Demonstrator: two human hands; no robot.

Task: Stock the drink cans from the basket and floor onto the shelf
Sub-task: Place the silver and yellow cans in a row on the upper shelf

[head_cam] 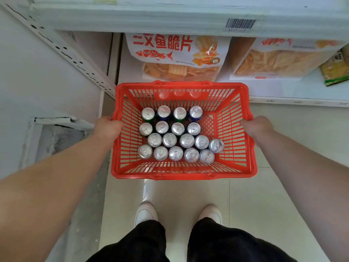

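Pale glossy floor tiles (245, 195) and white metal shelving (170, 17) fill the single head view, which looks steeply down. Item: one red plastic basket (184, 172), rectangular, slatted walls, lattice bottom, no handles raised; position: held in front of the person, with its far rim near the edge of the lowest shelf board (283, 93); whether it touches the floor cannot be told. Contents: eighteen drink cans (177, 138), all upright, silver tops with pull tabs showing, packed in four rough rows toward the left and middle of the basket, leaving the right part of the bottom bare. Can bodies mostly hidden; the far rows show green and blue sides. Left hand (108, 127): clenched over the basket's left rim, fingers curled inward over the edge. Right hand (257, 127): clamped on the right rim in the same way. Both forearms bare. Shelf stock behind the basket: one large white snack bag (175, 55) with red lettering and a red fish, a second clear-fronted snack bag (279, 61) to its right, and a green-and-yellow packet (338, 69) at the far right edge. Barcode label (240, 23) on the upper shelf front. Perforated white upright (71, 55) runs diagonally at left. Lower frame: white shoes (146, 212) and black trousers (217, 242).
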